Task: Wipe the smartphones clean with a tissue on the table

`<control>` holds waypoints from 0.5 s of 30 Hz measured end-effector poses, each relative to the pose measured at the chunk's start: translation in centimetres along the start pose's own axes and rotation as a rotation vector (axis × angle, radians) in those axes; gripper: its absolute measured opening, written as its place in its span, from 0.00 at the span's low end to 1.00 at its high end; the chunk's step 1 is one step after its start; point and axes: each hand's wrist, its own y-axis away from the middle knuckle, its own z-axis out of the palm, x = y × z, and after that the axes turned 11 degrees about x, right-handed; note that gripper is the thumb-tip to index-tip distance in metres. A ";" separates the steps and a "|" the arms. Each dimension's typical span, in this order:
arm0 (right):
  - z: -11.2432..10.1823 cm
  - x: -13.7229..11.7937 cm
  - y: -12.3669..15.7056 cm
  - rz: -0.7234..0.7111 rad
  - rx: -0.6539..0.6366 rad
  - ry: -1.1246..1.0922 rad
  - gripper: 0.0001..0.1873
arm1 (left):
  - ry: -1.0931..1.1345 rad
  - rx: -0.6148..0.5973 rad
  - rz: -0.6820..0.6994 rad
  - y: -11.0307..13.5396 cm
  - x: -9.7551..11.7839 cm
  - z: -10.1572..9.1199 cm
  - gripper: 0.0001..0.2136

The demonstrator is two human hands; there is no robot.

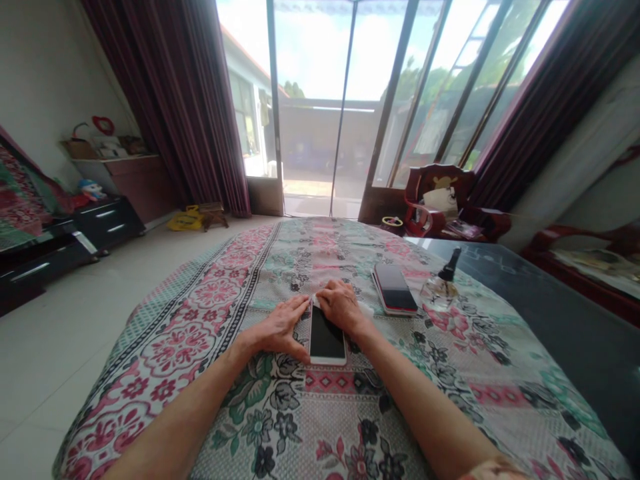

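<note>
- A white-framed phone (327,340) lies flat on a floral, woven-looking tablecloth (173,343).
- The left hand (285,327), thumb spread from fingers, braces its left edge; the right hand (341,307) curls over its top beside a white, tissue-like scrap (367,311), its grip impossible to tell.
- Likely light, stiff, slick and breakable, it suits a long-edge hold.
- Nearby stands a rounded, clear bottle (440,292).

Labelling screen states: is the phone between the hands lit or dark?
Dark: the phone screen is black, no icons visible. Powered off or asleep: cannot tell.
</note>
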 end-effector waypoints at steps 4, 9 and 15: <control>0.1 -0.2 -0.3 0.001 -0.005 0.024 0.13 | -0.005 -0.013 -0.005 0.0 0.1 -0.1 0.60; -1.0 -1.2 1.7 -0.119 -0.022 -0.033 0.14 | -0.002 -0.010 -0.008 0.1 0.2 -0.2 0.60; -3.3 -2.9 5.0 -0.227 -0.094 -0.121 0.13 | -0.015 -0.034 0.009 0.0 0.6 -0.6 0.59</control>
